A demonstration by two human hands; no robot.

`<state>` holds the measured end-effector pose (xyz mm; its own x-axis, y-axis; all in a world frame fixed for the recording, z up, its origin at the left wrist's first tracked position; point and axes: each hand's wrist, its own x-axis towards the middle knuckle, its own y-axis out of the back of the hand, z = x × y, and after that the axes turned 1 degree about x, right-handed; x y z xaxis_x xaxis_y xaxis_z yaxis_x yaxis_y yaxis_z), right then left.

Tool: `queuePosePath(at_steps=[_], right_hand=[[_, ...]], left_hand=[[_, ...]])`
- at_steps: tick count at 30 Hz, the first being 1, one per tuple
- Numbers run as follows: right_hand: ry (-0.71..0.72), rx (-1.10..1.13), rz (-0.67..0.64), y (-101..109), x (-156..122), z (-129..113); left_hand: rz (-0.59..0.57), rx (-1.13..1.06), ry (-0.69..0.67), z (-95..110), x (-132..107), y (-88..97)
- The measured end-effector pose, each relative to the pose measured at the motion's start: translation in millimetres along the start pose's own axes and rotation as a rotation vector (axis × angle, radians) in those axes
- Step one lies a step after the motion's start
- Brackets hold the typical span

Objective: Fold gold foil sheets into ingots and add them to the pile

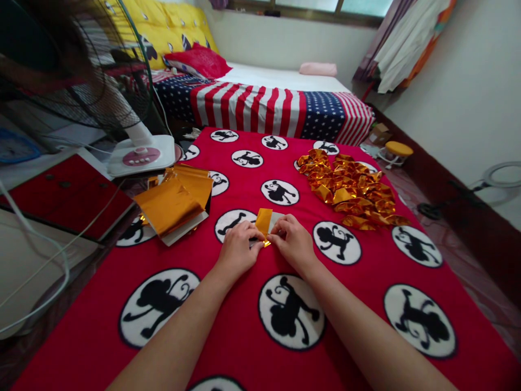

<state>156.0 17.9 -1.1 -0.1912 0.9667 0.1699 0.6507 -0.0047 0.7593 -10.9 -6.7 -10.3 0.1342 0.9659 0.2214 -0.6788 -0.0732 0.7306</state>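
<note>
A small sheet of gold foil paper (264, 219) lies on the red cloth between my two hands, partly folded, with a pale side showing at its right. My left hand (241, 242) pinches its near left edge with thumb and fingers. On the opposite side, my right hand (293, 241) grips the near right part, its fingers bent together. A shiny gold edge shows between the fingertips. To the left sits a stack of flat gold foil sheets (173, 203). A heap of folded shiny gold foil pieces (350, 187) is spread at the right.
The red cloth (248, 190) with black monkey figures in white circles covers the table. A standing fan (140, 155) is at the left beside a dark red panel (65, 190). Behind is a bed (260, 106) with a flag-patterned cover; a yellow stool (399, 149) stands at right.
</note>
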Motion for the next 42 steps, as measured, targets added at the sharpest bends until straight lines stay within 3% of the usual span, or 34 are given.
queuePosePath(at_steps=[10,25,42], right_hand=[[-0.134,-0.147,-0.158,9.3,20.0,-7.1],[-0.122,-0.026,-0.152,7.9,16.6,-1.4],[-0.125,-0.166,-0.058,3.7,5.1,-13.7]], left_hand=[[-0.008,0.039,-0.002,1.3,-0.6,-1.1],[-0.004,-0.018,0.008,1.8,-0.3,-0.6],[0.025,0.011,0.018,5.4,0.3,-0.9]])
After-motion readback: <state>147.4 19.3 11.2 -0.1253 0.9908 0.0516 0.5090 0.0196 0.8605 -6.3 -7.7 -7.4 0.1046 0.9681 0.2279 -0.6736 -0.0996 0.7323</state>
